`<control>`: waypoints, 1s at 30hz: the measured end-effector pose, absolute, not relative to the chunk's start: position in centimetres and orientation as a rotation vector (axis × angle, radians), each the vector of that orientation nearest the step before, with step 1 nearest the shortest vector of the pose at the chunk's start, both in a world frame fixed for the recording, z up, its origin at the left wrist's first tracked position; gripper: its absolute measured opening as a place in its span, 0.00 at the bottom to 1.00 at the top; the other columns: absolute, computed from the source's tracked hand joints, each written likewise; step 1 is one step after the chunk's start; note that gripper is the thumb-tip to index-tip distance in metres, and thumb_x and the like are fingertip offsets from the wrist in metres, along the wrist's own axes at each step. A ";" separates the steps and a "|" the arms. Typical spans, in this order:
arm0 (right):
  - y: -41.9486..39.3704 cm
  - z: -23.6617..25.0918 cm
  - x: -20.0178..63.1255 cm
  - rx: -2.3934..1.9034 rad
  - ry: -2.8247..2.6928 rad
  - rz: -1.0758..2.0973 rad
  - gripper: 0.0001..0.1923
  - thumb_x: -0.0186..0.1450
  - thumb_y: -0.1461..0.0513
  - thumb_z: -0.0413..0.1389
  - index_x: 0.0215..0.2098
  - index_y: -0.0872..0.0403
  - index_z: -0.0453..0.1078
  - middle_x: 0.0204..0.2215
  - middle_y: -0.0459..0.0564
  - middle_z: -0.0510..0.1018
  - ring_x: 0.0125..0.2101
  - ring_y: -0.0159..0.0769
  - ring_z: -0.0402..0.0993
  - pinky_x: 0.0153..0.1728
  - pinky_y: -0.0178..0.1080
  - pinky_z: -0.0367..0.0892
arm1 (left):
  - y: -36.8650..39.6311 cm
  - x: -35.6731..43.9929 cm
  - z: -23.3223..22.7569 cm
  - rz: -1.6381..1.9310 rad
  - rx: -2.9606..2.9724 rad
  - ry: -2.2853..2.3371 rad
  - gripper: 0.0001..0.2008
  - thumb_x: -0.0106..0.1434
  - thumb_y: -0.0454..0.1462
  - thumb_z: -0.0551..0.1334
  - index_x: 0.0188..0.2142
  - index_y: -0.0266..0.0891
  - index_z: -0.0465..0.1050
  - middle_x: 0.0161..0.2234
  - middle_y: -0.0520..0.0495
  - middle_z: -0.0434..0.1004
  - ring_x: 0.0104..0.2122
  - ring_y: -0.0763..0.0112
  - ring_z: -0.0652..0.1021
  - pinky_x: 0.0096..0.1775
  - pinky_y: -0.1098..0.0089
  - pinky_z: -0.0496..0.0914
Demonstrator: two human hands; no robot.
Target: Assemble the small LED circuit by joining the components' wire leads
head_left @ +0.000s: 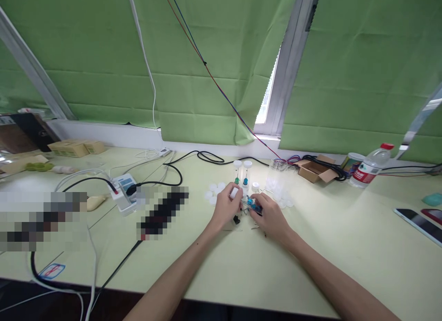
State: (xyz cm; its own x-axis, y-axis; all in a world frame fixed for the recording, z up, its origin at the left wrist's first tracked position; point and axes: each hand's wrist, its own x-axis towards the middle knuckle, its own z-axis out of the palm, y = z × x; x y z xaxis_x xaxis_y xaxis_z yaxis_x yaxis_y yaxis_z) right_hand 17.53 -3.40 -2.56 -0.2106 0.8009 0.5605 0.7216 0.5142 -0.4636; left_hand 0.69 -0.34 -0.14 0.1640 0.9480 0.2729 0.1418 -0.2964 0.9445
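Observation:
My left hand is closed in a pinch, and a small white piece shows at its fingertips, too small to name. Facing it, my right hand is closed on a small blue part with something dark beside it. Thin metal bits show between the two hands. Just behind them stand two upright dispensing needles, one with a green hub and one with a blue hub, each under a white round top. A small black piece lies on the table below my left fingers.
White discs lie left and right of my hands. Behind are an open cardboard box, black cables and a water bottle. A power strip sits left, phones right. Cables hang over the table's front edge.

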 end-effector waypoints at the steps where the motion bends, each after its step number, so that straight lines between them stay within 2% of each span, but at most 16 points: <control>1: -3.4 -2.6 17.6 -1.256 -1.989 0.116 0.10 0.63 0.64 0.53 0.43 0.52 0.68 0.32 0.49 0.73 0.29 0.38 0.70 0.31 0.37 0.66 | -0.5 0.8 -0.2 1.227 1.676 1.102 0.15 0.65 0.50 0.55 0.33 0.41 0.65 0.21 0.56 0.66 0.19 0.75 0.68 0.23 0.73 0.62; 6: -3.3 -2.8 17.7 -1.256 -2.066 0.029 0.11 0.62 0.65 0.52 0.44 0.52 0.69 0.29 0.48 0.75 0.24 0.35 0.68 0.26 0.35 0.62 | -0.6 0.7 -0.2 1.247 1.911 1.213 0.19 0.67 0.50 0.53 0.25 0.41 0.61 0.18 0.56 0.57 0.21 0.74 0.60 0.27 0.71 0.56; 10: -3.3 -2.9 17.7 -1.219 -2.072 -0.007 0.12 0.59 0.67 0.52 0.40 0.51 0.70 0.27 0.47 0.74 0.23 0.34 0.66 0.25 0.33 0.60 | -0.5 0.7 -0.2 1.252 1.894 1.172 0.20 0.67 0.47 0.50 0.22 0.40 0.57 0.20 0.55 0.55 0.23 0.73 0.59 0.27 0.70 0.54; 13: -3.3 -2.6 17.7 -1.193 -2.044 0.123 0.10 0.56 0.67 0.52 0.36 0.51 0.70 0.23 0.44 0.71 0.22 0.32 0.63 0.25 0.32 0.59 | -0.4 0.8 -0.3 1.260 1.870 1.145 0.18 0.66 0.43 0.50 0.21 0.40 0.53 0.21 0.55 0.52 0.23 0.74 0.57 0.27 0.70 0.53; 17: -3.4 -1.8 17.8 -1.148 -1.987 0.474 0.08 0.55 0.67 0.52 0.32 0.51 0.68 0.18 0.38 0.59 0.20 0.29 0.53 0.23 0.31 0.55 | -0.5 0.7 -0.6 1.283 1.895 1.129 0.18 0.66 0.42 0.49 0.21 0.40 0.49 0.20 0.55 0.47 0.22 0.74 0.54 0.26 0.70 0.50; 21: -3.5 -0.9 18.0 -1.081 -1.949 0.749 0.03 0.55 0.65 0.54 0.25 0.52 0.64 0.18 0.38 0.52 0.21 0.28 0.48 0.22 0.32 0.50 | -0.8 0.4 -0.3 1.314 1.957 1.040 0.19 0.68 0.43 0.48 0.21 0.40 0.53 0.19 0.55 0.50 0.22 0.75 0.55 0.26 0.69 0.52; 24: -3.5 -0.7 18.1 -1.058 -1.940 0.843 0.04 0.58 0.62 0.55 0.25 0.53 0.65 0.18 0.40 0.55 0.21 0.28 0.49 0.21 0.32 0.52 | -1.0 0.3 0.1 1.361 1.904 1.030 0.20 0.69 0.46 0.47 0.23 0.40 0.58 0.19 0.54 0.54 0.21 0.74 0.58 0.26 0.71 0.55; 27: -3.2 -1.0 18.4 -1.081 -1.907 0.753 0.04 0.59 0.61 0.55 0.28 0.53 0.67 0.18 0.40 0.60 0.21 0.28 0.52 0.22 0.32 0.55 | -0.9 0.4 0.1 1.311 1.864 1.063 0.19 0.69 0.48 0.47 0.27 0.40 0.63 0.20 0.54 0.58 0.22 0.73 0.62 0.26 0.72 0.58; 30: -2.8 -1.8 18.7 -1.121 -1.883 0.558 0.04 0.59 0.61 0.56 0.29 0.53 0.67 0.18 0.40 0.61 0.20 0.28 0.52 0.22 0.32 0.55 | -0.6 0.6 -0.1 1.265 1.906 1.111 0.17 0.69 0.48 0.48 0.31 0.40 0.66 0.23 0.53 0.64 0.24 0.72 0.66 0.29 0.72 0.61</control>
